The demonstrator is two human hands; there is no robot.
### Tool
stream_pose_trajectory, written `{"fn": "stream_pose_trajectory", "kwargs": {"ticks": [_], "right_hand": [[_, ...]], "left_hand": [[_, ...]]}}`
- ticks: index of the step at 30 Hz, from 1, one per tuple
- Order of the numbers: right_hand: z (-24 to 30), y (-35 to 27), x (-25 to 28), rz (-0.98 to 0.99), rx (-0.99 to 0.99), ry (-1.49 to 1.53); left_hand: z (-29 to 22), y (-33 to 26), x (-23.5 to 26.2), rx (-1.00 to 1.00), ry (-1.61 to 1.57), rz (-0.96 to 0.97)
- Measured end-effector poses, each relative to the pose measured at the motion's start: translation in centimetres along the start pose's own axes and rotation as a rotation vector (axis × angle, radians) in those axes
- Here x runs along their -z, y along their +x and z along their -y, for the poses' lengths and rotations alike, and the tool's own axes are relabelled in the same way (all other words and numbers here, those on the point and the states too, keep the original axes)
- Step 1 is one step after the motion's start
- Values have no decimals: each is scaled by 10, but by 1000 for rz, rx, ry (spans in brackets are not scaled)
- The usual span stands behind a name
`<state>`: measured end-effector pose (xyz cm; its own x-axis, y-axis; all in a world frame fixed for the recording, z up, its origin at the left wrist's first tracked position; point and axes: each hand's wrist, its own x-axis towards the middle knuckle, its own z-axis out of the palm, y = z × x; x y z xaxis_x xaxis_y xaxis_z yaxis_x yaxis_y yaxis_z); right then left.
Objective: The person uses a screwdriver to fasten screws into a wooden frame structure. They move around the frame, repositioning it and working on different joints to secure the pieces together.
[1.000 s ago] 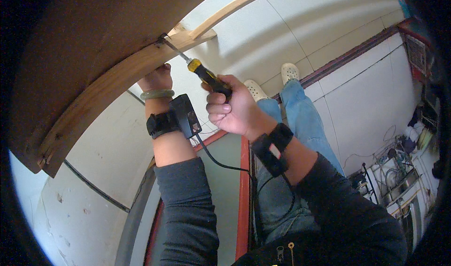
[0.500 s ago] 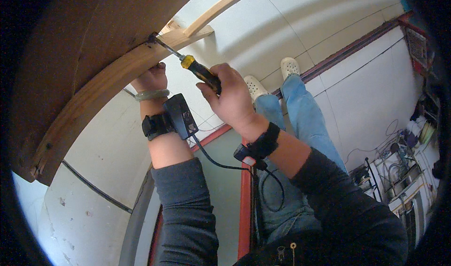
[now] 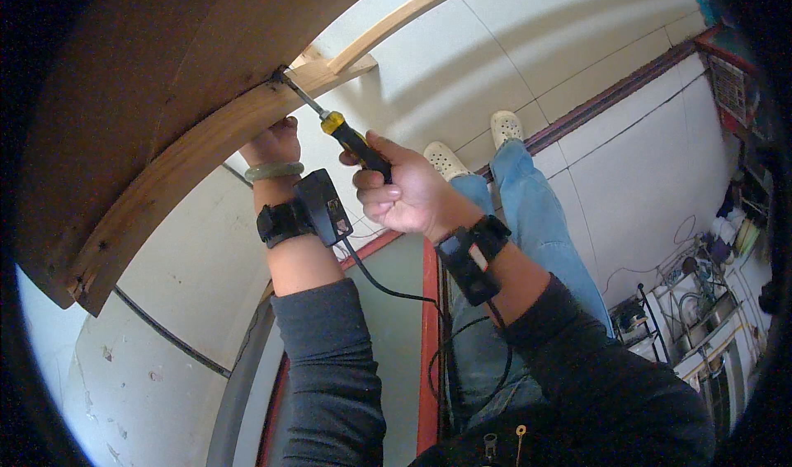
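My right hand point(image 3: 406, 193) grips a screwdriver point(image 3: 351, 141) with a yellow and black handle. Its metal tip touches the light wooden rail point(image 3: 206, 149) where the rail meets the dark brown wooden panel point(image 3: 157, 63). My left hand point(image 3: 272, 143) reaches up under that rail and holds its lower edge; the fingers are mostly hidden behind the wood. A pale green bangle and a black strapped device sit on my left wrist. A black band with a cable is on my right wrist.
A thin wooden slat point(image 3: 404, 13) runs off to the upper right from the rail. Below are my jeans-clad legs point(image 3: 528, 219) and white shoes point(image 3: 505, 127) on pale floor tiles. A red-edged green board point(image 3: 429, 327) lies by my legs. Cluttered items sit at the far right point(image 3: 701, 302).
My right hand has shifted slightly right and lower while the screwdriver tip stays at the joint of rail and panel. My left hand keeps its hold under the rail.
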<state>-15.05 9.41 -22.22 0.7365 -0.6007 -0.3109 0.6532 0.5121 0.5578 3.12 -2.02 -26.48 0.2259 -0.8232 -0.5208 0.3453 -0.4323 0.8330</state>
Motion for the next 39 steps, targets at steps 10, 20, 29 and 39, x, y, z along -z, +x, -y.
{"fn": "stream_pose_trajectory", "kwargs": {"ticks": [10,20,29,39], "right_hand": [[-14,14,-3,-698,1266,-1495],[-4,-3,3,117,-126,253],[3,4,-1,-688,1266,-1584],[-8,3,-2,-239,173,-168]], "left_hand": [[-1,-2,-2,68,-65,-107],[2,-3,-5,-5,-100,-58],[-6,-10,-11,0,5,-62],[0,-3,-2,-147,188,23]]}}
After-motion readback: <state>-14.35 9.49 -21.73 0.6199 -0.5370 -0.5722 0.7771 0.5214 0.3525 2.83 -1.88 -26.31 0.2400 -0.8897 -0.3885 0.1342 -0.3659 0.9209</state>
